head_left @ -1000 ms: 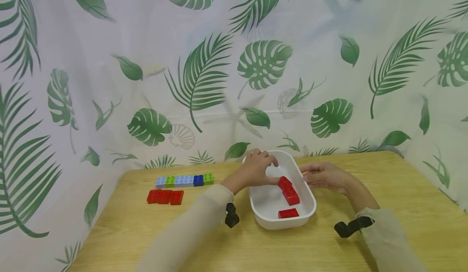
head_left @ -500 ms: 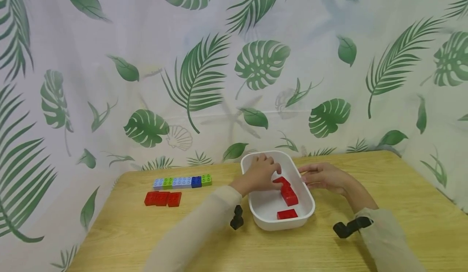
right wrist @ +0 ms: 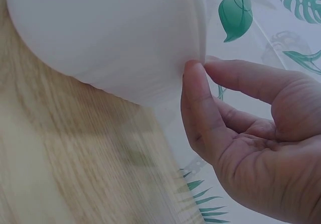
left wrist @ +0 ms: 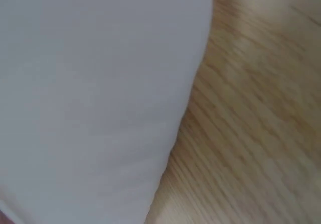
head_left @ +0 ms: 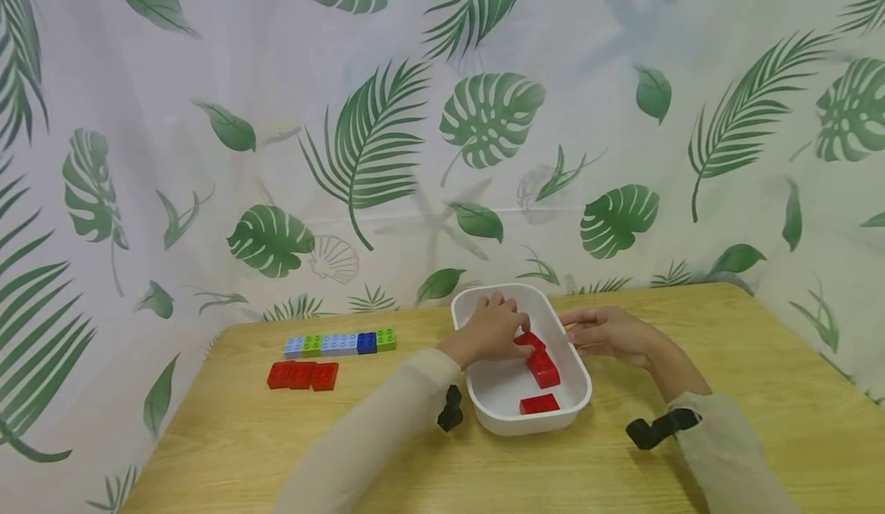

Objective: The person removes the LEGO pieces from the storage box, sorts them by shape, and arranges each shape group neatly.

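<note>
A white plastic box (head_left: pixel 494 399) stands on the table with several red toy bricks inside. My left hand (head_left: pixel 494 331) reaches into it, thumb and index finger pinching the far red brick (head_left: pixel 531 340). Against that brick lies another red brick (head_left: pixel 546 374); a third red brick (head_left: pixel 540 404) sits apart by the near wall. My right hand (head_left: pixel 615 336) is at the box's right side. In the right wrist view, its thumb and fingers (right wrist: pixel 198 91) pinch the box's rim (right wrist: pixel 201 38). The left wrist view shows only the box's outer wall (left wrist: pixel 95 93) and the table.
Left of the box on the wooden table (head_left: pixel 228 437) lies a row of light blue, green and dark blue bricks (head_left: pixel 339 343). Just in front of it is a shorter row of red bricks (head_left: pixel 300 376). A leaf-patterned curtain (head_left: pixel 415 145) hangs behind the table.
My left hand has moved right and lower into the box, and its thumb and index finger have closed about the far red brick. The right hand keeps its place at the rim.
</note>
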The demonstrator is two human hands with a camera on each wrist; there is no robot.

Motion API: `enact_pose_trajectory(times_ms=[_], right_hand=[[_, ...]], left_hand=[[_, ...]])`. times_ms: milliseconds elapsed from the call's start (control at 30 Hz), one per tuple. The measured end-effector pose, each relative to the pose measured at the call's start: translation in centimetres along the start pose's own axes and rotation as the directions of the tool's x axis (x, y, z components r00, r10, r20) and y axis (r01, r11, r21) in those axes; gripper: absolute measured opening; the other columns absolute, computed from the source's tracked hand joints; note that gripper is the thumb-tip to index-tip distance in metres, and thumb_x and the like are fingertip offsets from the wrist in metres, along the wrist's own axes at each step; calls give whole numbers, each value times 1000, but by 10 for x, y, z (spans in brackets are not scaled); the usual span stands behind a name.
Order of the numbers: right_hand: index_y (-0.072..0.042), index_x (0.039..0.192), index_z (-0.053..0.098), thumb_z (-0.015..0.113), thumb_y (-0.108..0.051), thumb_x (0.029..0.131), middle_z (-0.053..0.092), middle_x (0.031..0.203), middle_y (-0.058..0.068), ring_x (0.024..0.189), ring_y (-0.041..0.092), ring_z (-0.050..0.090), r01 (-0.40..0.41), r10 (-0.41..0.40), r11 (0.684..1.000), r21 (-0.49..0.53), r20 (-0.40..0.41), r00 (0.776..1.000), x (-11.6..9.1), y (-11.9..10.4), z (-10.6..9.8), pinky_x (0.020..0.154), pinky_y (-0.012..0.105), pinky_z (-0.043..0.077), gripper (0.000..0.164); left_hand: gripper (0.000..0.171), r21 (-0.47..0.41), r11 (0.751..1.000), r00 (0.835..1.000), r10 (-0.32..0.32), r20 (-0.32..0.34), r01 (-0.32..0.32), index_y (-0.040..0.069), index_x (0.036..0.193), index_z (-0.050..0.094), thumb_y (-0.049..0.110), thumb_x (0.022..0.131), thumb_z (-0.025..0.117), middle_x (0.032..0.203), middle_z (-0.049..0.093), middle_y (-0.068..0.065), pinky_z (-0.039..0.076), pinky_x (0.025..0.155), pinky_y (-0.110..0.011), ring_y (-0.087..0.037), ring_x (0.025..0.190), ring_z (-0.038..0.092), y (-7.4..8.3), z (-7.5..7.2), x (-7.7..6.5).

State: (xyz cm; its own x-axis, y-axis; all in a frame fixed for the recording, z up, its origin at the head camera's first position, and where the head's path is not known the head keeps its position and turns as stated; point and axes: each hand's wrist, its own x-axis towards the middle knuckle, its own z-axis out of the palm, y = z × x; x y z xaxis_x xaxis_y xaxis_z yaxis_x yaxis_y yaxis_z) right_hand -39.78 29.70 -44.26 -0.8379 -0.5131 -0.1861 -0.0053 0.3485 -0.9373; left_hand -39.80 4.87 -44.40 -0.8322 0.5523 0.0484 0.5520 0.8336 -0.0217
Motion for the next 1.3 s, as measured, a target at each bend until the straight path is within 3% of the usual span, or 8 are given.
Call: enact_pose_trajectory(times_ms=[233,467,867,1300], right_hand=[[9,146,44,65,-18,98,71,120,6,109,16,67,4,-4,1000,9,4,1000,2,3,-2,98,39,56,59],[8,146,44,65,-18,99,70,122,7,112,16,67,4,-4,1000,18,16,1000,2,2,3,101,41,55,58],[10,146,43,62,-15,100,70,119,7,108,16,67,11,-11,1000,2,5,1000,0,2,0,99,40,56,56],[8,146,44,64,-17,99,70,118,6,109,16,67,6,-6,1000,16,5,1000,0,0,1,100,41,55,57]], left_hand=[[30,-2,1000,999,-24,24,24,28,115,73,49,95,67,115,62,0,39,105,-42,-18,114,45,-2,-9,-6],[34,22,1000,999,-23,48,22,27,111,73,55,93,66,111,61,2,38,101,-38,-17,111,44,-2,-5,-4],[35,-5,1000,995,-21,98,21,31,122,70,49,92,70,117,61,0,35,108,-44,-19,115,43,-7,-11,-9],[46,115,992,999,44,32,-47,29,123,68,55,86,73,116,60,3,34,104,-41,-17,113,44,-6,0,-9]])
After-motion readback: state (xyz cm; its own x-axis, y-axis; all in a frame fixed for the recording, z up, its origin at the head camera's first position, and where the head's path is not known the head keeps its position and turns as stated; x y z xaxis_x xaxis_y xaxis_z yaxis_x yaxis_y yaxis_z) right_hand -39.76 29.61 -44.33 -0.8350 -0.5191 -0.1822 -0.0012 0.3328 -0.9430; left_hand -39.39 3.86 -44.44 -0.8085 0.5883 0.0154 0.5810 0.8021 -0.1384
